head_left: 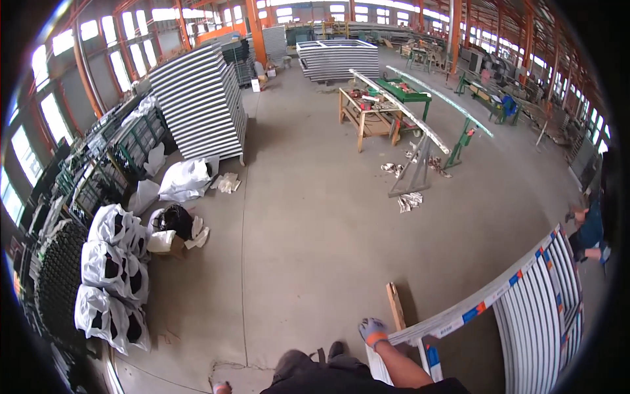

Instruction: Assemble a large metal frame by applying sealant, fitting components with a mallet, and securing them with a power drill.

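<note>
My right hand (373, 330), in a grey glove with an orange cuff, is at the near left corner of a white metal frame (426, 326), with its fingers closed over the corner. The frame's long top edge, wrapped in printed tape, runs off to the right. Behind that edge, several silvery bars (528, 315) lie side by side. Of my left hand (222, 388), only a small part shows at the lower edge; its fingers cannot be made out. A wooden block (395, 305) juts out beyond the frame near my right hand.
Another person (590, 226) stands at the frame's far right end. White sacks (105, 262) with dark contents are piled at left, near a cardboard box (172, 247). Ahead stand a tall stack of metal frames (197, 105), a wooden workbench (367, 118) and a long bar on stands (407, 115).
</note>
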The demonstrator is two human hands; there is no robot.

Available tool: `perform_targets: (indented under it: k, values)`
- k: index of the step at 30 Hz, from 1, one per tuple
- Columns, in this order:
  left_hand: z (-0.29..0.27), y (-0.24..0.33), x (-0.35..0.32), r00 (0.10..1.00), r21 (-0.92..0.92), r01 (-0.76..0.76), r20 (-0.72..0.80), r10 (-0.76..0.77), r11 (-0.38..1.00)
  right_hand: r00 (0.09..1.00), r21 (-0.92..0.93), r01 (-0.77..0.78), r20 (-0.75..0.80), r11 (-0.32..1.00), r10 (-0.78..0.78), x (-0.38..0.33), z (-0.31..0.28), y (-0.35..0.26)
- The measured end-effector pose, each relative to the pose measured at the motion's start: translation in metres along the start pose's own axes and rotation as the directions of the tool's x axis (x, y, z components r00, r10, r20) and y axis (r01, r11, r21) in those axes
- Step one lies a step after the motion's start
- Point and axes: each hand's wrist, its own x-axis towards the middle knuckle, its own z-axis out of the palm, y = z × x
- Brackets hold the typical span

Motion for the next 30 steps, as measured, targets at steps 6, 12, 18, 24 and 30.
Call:
perform_targets:
  k: [6, 12, 18, 24, 30]
  values:
    - [-0.034, 0.086, 0.065, 0.985, -0.137, -0.118, 0.112, 0.134, 0.983, 0.978, 0.073, -0.122, 0.18, 0.99, 0.107, 0.198, 0.005, -0.052]
    - [-0.166, 0.128, 0.151, 0.948, -0.21, -0.253, 0.139, 0.285, 0.944, 0.892, 0.095, -0.364, 0.322, 0.927, 0.317, 0.262, 0.083, 0.055]
    - [-0.415, 0.12, 0.256, 0.994, -0.621, 0.002, -0.083, -0.068, 0.784, 0.545, 0.561, -0.826, 0.771, 0.052, 0.331, 0.242, 0.103, 0.094]
    - [-0.875, 0.177, 0.348, 0.689, -0.669, -0.671, -0.722, -0.063, 0.32, 0.453, 0.565, -0.825, 0.661, 0.001, 0.598, 0.29, 0.088, 0.011]
    - [-0.955, 0.177, 0.422, 0.642, -0.553, -0.665, -0.767, 0.004, 0.502, 0.481, 0.456, -0.869, 0.684, 0.193, 0.549, 0.435, 0.106, -0.048]
